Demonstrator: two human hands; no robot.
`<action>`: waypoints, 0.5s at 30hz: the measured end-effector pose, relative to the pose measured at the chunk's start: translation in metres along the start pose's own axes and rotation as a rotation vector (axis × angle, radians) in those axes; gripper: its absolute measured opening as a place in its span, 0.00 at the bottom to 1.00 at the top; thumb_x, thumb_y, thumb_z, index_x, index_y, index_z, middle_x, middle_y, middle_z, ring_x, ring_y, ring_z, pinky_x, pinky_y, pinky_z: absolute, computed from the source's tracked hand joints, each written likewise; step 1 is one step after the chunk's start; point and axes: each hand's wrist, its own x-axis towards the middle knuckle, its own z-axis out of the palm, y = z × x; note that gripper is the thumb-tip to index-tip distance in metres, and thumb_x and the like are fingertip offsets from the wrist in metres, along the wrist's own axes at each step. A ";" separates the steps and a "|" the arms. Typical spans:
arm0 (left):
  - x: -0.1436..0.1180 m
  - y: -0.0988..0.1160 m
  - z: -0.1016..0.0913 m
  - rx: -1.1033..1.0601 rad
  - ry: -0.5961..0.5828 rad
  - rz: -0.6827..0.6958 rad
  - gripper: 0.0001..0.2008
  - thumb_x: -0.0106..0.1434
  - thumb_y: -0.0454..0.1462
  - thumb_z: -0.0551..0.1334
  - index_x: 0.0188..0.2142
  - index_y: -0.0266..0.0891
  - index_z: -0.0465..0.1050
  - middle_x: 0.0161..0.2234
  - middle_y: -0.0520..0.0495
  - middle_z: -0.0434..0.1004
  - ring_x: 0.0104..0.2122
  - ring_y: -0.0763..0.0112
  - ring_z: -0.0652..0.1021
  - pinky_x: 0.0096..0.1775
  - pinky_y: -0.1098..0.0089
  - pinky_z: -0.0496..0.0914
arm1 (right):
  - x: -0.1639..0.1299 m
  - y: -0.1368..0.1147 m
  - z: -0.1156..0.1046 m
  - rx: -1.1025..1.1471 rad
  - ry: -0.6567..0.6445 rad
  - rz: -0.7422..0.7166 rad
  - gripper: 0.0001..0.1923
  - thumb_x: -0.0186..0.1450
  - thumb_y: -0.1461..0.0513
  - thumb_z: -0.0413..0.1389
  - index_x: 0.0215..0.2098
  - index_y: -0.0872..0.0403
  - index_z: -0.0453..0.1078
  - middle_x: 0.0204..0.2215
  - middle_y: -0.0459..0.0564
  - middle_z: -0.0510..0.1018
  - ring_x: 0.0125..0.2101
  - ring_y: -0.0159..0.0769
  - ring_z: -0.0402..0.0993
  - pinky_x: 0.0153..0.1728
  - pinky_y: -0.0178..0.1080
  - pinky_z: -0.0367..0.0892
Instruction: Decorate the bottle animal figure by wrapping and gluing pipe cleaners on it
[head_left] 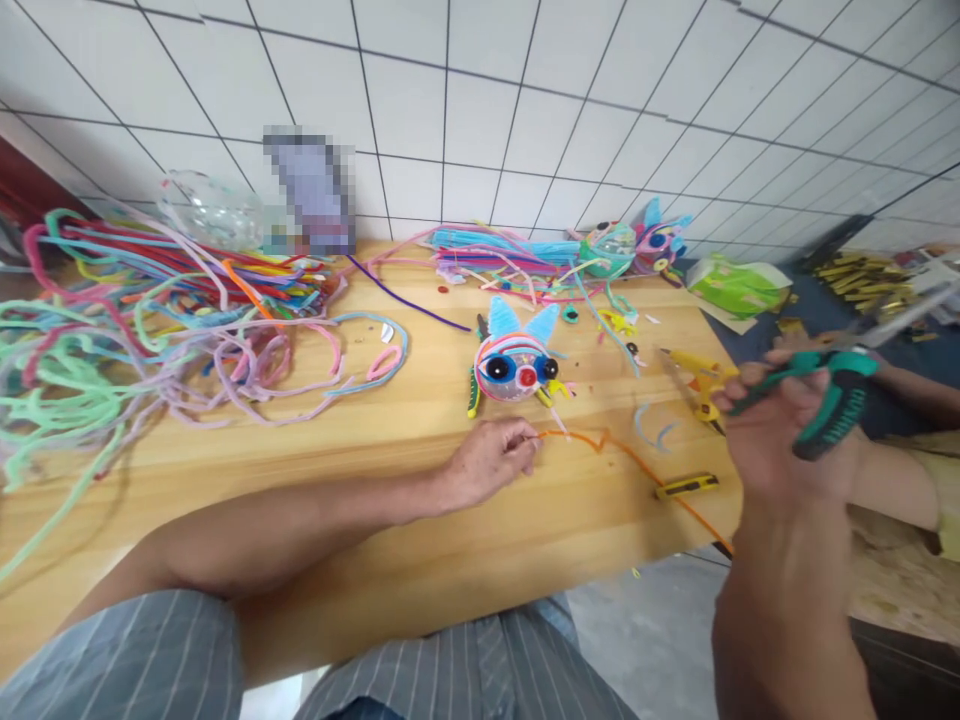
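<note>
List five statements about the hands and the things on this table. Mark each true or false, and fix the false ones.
1. The right hand holds a green-handled tool. True.
2. The left hand is empty. False: it pinches an orange stem.
3. The yellow cutter is in the right hand. False: it lies on the table.
4. The nearest figure has a red nose. True.
5. That figure's ears are green. False: they are blue.

Through the head camera I look forward and down, close over the table [390, 430], facing a tiled wall [484, 110].
</note>
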 end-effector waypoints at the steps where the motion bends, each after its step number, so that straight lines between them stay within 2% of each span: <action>1: 0.000 0.000 0.000 -0.016 0.002 -0.012 0.09 0.72 0.39 0.58 0.38 0.38 0.75 0.28 0.53 0.80 0.22 0.76 0.71 0.27 0.75 0.64 | -0.005 -0.001 0.006 0.041 -0.019 0.019 0.15 0.55 0.53 0.69 0.38 0.46 0.76 0.32 0.47 0.70 0.30 0.37 0.64 0.27 0.40 0.64; 2: 0.001 -0.001 0.001 -0.034 0.005 -0.021 0.09 0.72 0.39 0.58 0.38 0.38 0.75 0.28 0.52 0.80 0.21 0.76 0.71 0.27 0.75 0.64 | -0.011 -0.001 0.013 0.073 -0.035 0.048 0.16 0.56 0.49 0.68 0.37 0.48 0.77 0.30 0.47 0.69 0.28 0.36 0.62 0.25 0.39 0.62; 4: 0.002 -0.003 0.001 -0.075 0.005 -0.038 0.09 0.71 0.39 0.58 0.39 0.38 0.75 0.29 0.52 0.81 0.20 0.77 0.71 0.25 0.75 0.65 | -0.021 0.000 0.026 0.129 -0.047 0.118 0.27 0.58 0.37 0.64 0.36 0.50 0.78 0.28 0.46 0.67 0.26 0.34 0.59 0.22 0.38 0.60; 7: 0.004 -0.007 0.002 -0.141 0.010 -0.052 0.09 0.70 0.41 0.58 0.41 0.38 0.74 0.30 0.52 0.82 0.19 0.78 0.70 0.23 0.75 0.65 | -0.029 -0.002 0.043 0.194 -0.057 0.164 0.36 0.59 0.28 0.59 0.37 0.50 0.78 0.28 0.46 0.65 0.28 0.36 0.60 0.25 0.40 0.65; 10: 0.004 -0.009 0.003 -0.158 0.023 -0.029 0.11 0.71 0.44 0.59 0.39 0.38 0.74 0.29 0.52 0.82 0.19 0.78 0.70 0.23 0.76 0.65 | -0.035 -0.007 0.052 0.208 -0.097 0.161 0.37 0.58 0.25 0.56 0.38 0.46 0.77 0.30 0.46 0.65 0.30 0.40 0.61 0.31 0.45 0.69; 12: 0.003 -0.008 0.004 -0.146 0.023 -0.013 0.12 0.71 0.44 0.59 0.37 0.38 0.73 0.29 0.52 0.82 0.19 0.79 0.70 0.24 0.76 0.65 | -0.045 -0.006 0.054 0.131 -0.146 0.177 0.36 0.59 0.25 0.53 0.40 0.43 0.76 0.32 0.47 0.64 0.31 0.42 0.61 0.34 0.47 0.69; 15: 0.002 -0.005 0.003 -0.121 0.023 -0.001 0.10 0.71 0.42 0.60 0.38 0.38 0.74 0.29 0.52 0.82 0.20 0.78 0.70 0.25 0.76 0.65 | -0.076 0.004 0.051 -0.016 -0.216 0.226 0.33 0.60 0.28 0.52 0.43 0.42 0.74 0.35 0.49 0.65 0.33 0.44 0.62 0.36 0.49 0.68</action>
